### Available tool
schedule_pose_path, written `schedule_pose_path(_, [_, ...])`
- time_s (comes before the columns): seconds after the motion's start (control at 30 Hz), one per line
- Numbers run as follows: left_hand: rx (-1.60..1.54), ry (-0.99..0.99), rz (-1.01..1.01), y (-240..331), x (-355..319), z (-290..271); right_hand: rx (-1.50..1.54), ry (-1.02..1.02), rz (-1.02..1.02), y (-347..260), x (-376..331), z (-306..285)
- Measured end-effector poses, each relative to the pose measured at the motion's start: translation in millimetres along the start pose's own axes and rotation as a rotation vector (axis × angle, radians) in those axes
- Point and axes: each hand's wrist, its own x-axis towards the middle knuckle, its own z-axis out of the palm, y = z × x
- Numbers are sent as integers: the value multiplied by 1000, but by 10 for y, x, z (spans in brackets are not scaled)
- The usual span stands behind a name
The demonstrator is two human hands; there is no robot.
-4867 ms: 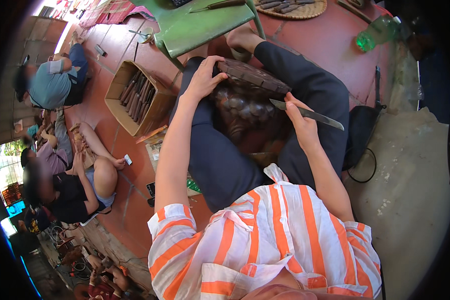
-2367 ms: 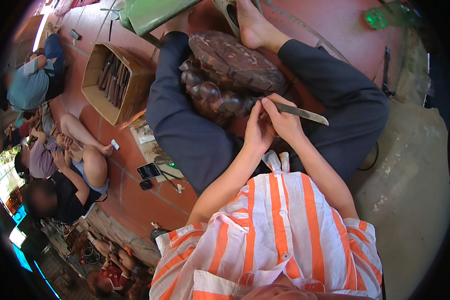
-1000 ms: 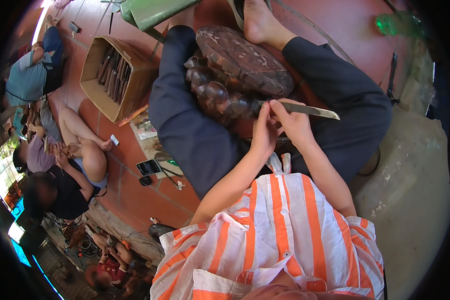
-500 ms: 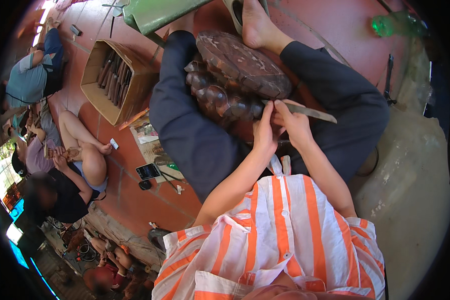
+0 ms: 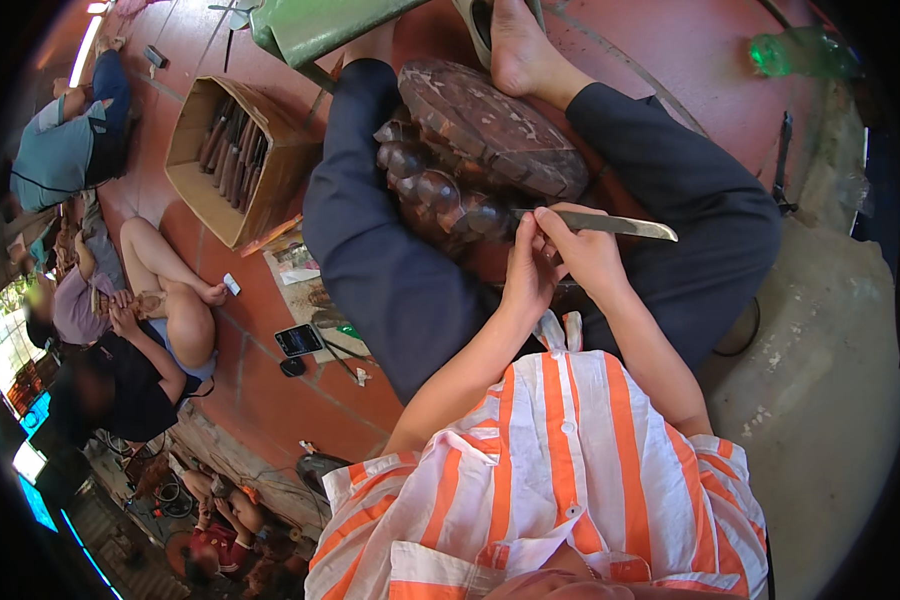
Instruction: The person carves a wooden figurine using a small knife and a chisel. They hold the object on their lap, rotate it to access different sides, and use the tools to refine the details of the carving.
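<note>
A dark brown wood carving (image 5: 435, 190) with rounded knobs and a broad flat slab-like base lies tilted between my legs. My right hand (image 5: 592, 255) is closed around a flat metal carving knife (image 5: 638, 228), whose wide end sticks out to the right. The tool's thin far end reaches the lower right of the knobs. My left hand (image 5: 527, 265) is closed beside it, its fingertips pinching by that thin end and meeting the right fingers. Exactly where the tip touches the wood is hard to make out.
A cardboard box (image 5: 198, 200) of wooden-handled tools stands left of my leg. Near it lie a phone (image 5: 298, 340) and small tools on red tiles. A green plastic stool (image 5: 315, 30) is ahead, a green bottle (image 5: 800, 55) at far right. Other people sit at left.
My right hand has rolled slightly, and the carving knife's wide end has turned to show more of its face. Both hands stay at the same spot on the carving. The view has shifted slightly.
</note>
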Motion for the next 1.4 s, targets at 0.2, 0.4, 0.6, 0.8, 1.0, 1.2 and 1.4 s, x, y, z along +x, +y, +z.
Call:
schedule_pose_path(0.2, [62, 185, -13, 5, 95, 131, 222, 128, 71, 266, 107, -21])
schedule_pose_path(0.4, [48, 25, -38, 47, 88, -27, 185, 64, 69, 77, -23, 35])
schedule_pose_path(0.6, [-3, 98, -54, 33, 32, 45, 123, -4, 111, -7, 36, -13])
schedule_pose_path(0.8, [99, 175, -15, -19, 151, 31, 425, 140, 200, 192, 57, 18])
schedule_pose_path(1.0, [-42, 106, -48, 107, -13, 170, 194, 71, 94, 86, 25, 51])
schedule_pose_path(1.2, [132, 256, -43, -2, 125, 129, 390, 148, 275, 225, 85, -57])
schedule_pose_path(1.4, [51, 116, -67, -19, 171, -74, 419, 106, 245, 12, -21, 16])
